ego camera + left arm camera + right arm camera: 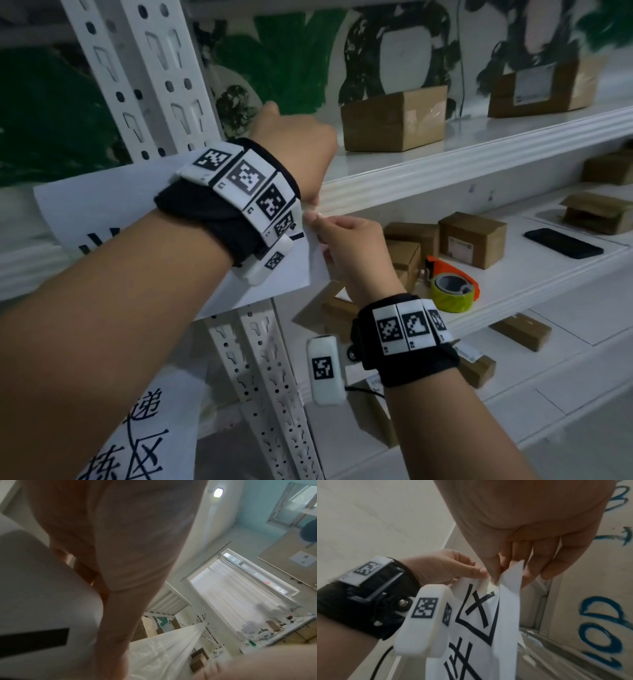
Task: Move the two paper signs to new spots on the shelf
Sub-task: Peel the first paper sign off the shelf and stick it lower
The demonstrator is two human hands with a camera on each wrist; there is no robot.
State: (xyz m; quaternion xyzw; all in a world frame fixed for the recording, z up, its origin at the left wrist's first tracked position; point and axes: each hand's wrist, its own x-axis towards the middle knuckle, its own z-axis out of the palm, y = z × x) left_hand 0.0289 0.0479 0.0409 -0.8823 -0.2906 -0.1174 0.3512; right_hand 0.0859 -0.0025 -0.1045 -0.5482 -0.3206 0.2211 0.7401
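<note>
A white paper sign (102, 209) with black characters hangs against the front edge of the white shelf (445, 171), partly hidden by my left forearm. My left hand (313, 202) pinches the sign's top right corner at the shelf edge. Just below it, my right hand (313, 219) pinches the same corner. In the right wrist view my right hand (505, 572) holds the folded edge of the sign (479, 635). There my left hand (479, 573) pinches beside a clear tape strip (488, 588). A second sign (137, 438) hangs at the lower left.
Cardboard boxes (394, 118) (544, 89) stand on the upper shelf. The shelf below holds more boxes (472, 238), a yellow tape roll in an orange dispenser (452, 286) and a black phone (563, 243). A white perforated upright (137, 78) rises at the left.
</note>
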